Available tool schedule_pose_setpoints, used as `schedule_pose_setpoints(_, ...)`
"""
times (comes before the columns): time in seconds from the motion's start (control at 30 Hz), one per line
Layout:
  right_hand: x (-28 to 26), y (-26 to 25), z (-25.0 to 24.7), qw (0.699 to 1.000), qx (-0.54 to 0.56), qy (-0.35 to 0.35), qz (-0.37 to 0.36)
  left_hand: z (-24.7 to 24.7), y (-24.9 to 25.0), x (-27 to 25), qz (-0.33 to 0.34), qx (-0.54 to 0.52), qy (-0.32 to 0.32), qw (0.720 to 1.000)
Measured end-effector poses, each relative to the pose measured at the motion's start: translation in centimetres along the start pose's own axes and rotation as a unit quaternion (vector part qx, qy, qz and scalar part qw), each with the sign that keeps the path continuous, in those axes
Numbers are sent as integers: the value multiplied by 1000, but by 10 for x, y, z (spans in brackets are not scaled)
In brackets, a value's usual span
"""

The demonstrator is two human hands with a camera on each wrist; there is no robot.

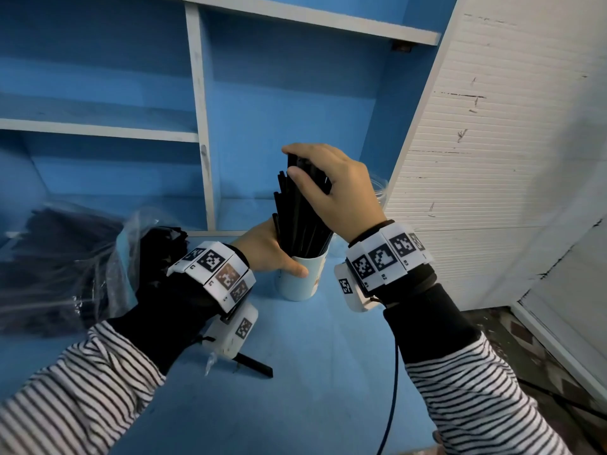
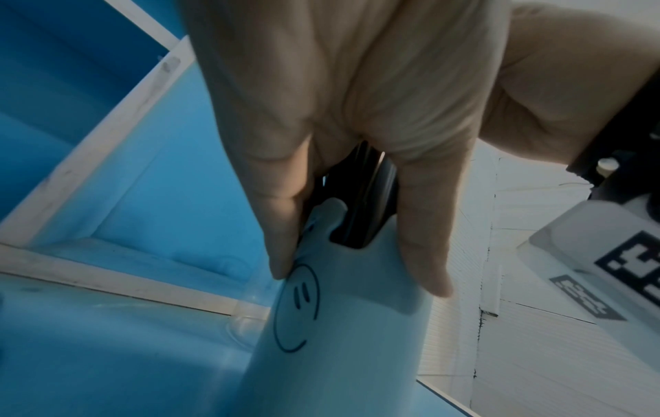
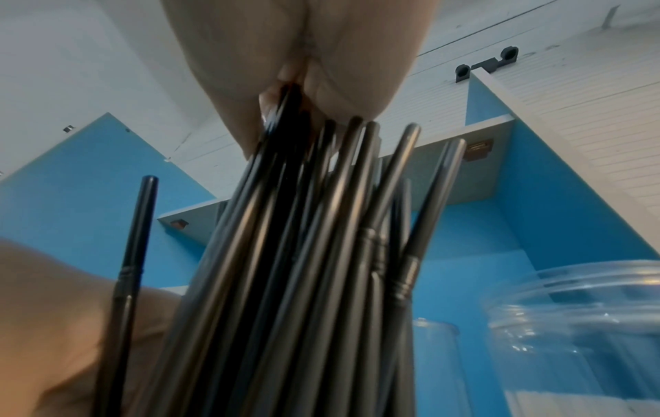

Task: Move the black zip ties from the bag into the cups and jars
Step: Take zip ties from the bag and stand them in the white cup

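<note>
Ties (image 1: pixel 300 208) upright in the cup (image 1: pixel 300 277), long axis near vertical, fanning slightly out of the rim. Right hand (image 1: pixel 338 188) directly above the cup, fingers curled over the tie tops, gripping them. Left hand (image 1: pixel 266 249) wrapped round the cup's rim, steadying it. Bag (image 1: pixel 75 257) with more ties left of the cup, well apart. Clear jar (image 3: pixel 578 318) right of the cup, mostly hidden behind the right hand. Tie bottoms inside the cup hidden; seating depth impossible to judge.
</note>
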State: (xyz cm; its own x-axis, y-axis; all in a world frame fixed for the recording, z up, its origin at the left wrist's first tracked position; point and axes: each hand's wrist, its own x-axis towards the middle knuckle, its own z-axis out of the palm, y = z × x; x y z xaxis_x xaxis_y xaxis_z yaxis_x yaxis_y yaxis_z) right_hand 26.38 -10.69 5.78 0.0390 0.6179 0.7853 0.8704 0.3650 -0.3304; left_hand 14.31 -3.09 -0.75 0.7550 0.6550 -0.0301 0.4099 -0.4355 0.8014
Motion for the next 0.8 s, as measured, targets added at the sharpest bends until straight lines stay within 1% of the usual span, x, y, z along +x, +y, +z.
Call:
schedule_pose_setpoints(0.1,-1,2,1,1000,-12,2,2,0,3,-3,2,-10,-1,1000)
schedule_pose_setpoints(0.23,-6,3,4,1000,-21,-1,-13,-1,5,-5,6,-20,-5,1000)
schedule_pose_setpoints(0.43,-19,8,6,997,-72,-8,-13,0,6,-4,4,-48,-7,999)
schedule_pose_setpoints(0.53,-26,12,5,993,-107,-47,-3,0,6,-4,7,-56,-11,998)
schedule_pose_setpoints(0.63,-30,10,1,987,-130,-92,18,-1,8,-5,12,-40,-19,999)
schedule_pose_setpoints(0.67,-31,8,0,986,-130,-101,22,-1,9,-5,13,-32,-20,999)
schedule_pose_setpoints(0.73,-30,5,-2,990,-85,-106,43,0,8,-6,18,-28,-16,999)
schedule_pose_setpoints(0.8,-29,5,-5,994,-32,-89,61,2,8,-7,21,-40,-10,999)
